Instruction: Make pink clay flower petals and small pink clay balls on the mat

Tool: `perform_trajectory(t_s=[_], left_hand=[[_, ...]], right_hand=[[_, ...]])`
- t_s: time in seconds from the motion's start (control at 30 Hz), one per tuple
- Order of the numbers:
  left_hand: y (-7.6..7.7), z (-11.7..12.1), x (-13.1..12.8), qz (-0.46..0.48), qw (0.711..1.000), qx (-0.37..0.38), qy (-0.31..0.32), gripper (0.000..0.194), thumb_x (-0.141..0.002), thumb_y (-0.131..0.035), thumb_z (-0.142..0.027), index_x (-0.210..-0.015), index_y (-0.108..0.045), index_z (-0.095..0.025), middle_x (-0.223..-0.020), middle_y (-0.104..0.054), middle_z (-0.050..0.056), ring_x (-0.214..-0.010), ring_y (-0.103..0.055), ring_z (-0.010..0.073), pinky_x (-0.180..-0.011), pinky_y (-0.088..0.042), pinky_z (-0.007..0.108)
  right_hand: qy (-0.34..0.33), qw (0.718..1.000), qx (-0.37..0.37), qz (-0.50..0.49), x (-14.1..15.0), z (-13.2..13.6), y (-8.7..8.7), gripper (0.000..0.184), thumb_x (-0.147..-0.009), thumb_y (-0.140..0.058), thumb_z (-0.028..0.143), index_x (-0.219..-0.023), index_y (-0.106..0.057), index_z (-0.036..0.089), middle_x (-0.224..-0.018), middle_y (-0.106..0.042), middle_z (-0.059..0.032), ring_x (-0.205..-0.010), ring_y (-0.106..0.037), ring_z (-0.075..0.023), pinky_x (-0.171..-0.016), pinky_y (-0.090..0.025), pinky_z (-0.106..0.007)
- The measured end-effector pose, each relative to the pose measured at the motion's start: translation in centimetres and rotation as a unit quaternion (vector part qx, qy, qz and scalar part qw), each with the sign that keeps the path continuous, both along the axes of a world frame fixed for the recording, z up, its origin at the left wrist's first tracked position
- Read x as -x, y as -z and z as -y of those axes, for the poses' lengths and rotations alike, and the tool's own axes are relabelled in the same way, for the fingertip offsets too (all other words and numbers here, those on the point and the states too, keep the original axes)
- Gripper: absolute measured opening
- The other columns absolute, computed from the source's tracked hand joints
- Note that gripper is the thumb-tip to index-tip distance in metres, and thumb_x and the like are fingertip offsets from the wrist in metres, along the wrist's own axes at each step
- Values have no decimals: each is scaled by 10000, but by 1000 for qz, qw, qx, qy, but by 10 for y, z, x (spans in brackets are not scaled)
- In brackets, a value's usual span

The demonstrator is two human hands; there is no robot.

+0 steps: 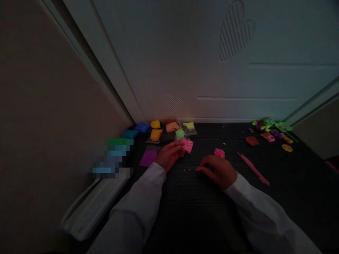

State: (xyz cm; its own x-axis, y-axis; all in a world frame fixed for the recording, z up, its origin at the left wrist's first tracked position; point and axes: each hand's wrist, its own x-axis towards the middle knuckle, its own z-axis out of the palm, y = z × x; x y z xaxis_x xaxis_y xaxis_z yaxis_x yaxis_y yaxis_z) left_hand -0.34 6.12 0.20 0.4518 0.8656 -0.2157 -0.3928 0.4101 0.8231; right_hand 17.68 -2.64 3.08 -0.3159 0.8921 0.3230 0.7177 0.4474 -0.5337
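My left hand (171,155) has its fingers closed around the edge of a pink lump of modelling clay (187,145). Over the dark table, my right hand (218,171) is curled, its thumb and forefinger brought together low at the surface. Whatever lies between those fingertips is too small to make out. Just left of them sit two tiny pink clay balls (186,170), side by side. Behind my right hand lies a bumpy pink clay piece (219,152), partly covered by the knuckles.
Pink modelling tools (253,169) lie to the right, near a reddish-brown flat piece (251,141). Colourful clay figures (275,130) crowd the back right corner. Packets of clay, orange (156,134) and purple (148,157) among them, lie back left. A long white case (97,204) stands at left.
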Motion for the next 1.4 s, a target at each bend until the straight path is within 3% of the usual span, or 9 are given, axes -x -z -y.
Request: perform_trajectory(t_s=[0.2, 0.3, 0.4, 0.57, 0.7, 0.9, 1.2, 1.4], left_hand=[[-3, 1, 0, -9, 1000, 9, 1, 155, -661, -572, -159, -809, -581, -116, -662, -604, 32, -635, -557, 99, -611, -413, 221], [-3, 1, -1, -6, 1000, 4, 1, 161, -663, -570, -158, -817, -579, -113, -665, -605, 36, -639, -558, 102, -612, -414, 222], [-1, 0, -1, 0, 1000, 2, -1, 168, -665, -570, -159, -825, -579, -109, -673, -604, 39, -644, -558, 103, -613, -415, 223], [2, -2, 0, 2, 1000, -4, 9, 175, -672, -568, -164, -837, -584, -109, -671, -602, 37, -641, -555, 100, -616, -415, 224], [4, -2, 1, 2, 1000, -6, 9, 167, -678, -561, -161, -836, -584, -112, -676, -602, 36, -647, -557, 101, -623, -415, 225], [4, -2, 1, 5, 1000, -8, 14, 154, -682, -558, -168, -823, -591, -116, -680, -603, 38, -647, -557, 103, -620, -413, 227], [3, -2, 1, -1, 1000, -2, 7, 154, -668, -571, -169, -813, -589, -119, -674, -603, 35, -640, -556, 103, -616, -418, 230], [2, -1, 0, -5, 1000, -2, 5, 161, -667, -571, -174, -818, -586, -119, -667, -600, 34, -636, -556, 102, -618, -416, 230]], right_hand=[[58, 998, -29, -6, -6, -2, -3, 154, -718, -554, 319, -693, -497, 178, -654, -541, -1, -599, -494, -104, -563, -400, -227], [42, 998, -34, -12, -7, -4, -3, 77, -757, -509, 255, -764, -527, 180, -737, -580, -15, -683, -525, -110, -633, -413, -235], [26, 999, -35, -10, -7, -4, -2, 113, -778, -481, 273, -777, -543, 179, -756, -593, -19, -712, -534, -110, -664, -410, -235], [65, 997, -38, 17, -8, -2, -4, 243, -784, -451, 353, -631, -500, 171, -582, -506, 3, -543, -463, -93, -529, -363, -223], [97, 994, -53, -8, -7, -2, -3, 226, -729, -523, 371, -641, -461, 172, -586, -474, 13, -535, -438, -87, -509, -352, -214], [78, 995, -62, -10, -9, -5, 0, 91, -771, -473, 262, -783, -508, 179, -685, -510, -9, -634, -474, -107, -583, -378, -230], [78, 996, -47, 6, -7, -1, -4, 201, -768, -474, 331, -648, -459, 171, -612, -469, 2, -573, -429, -101, -552, -353, -241], [49, 997, -58, -5, -8, -5, -3, 114, -791, -443, 243, -840, -524, 179, -769, -542, -29, -710, -494, -117, -653, -394, -254]])
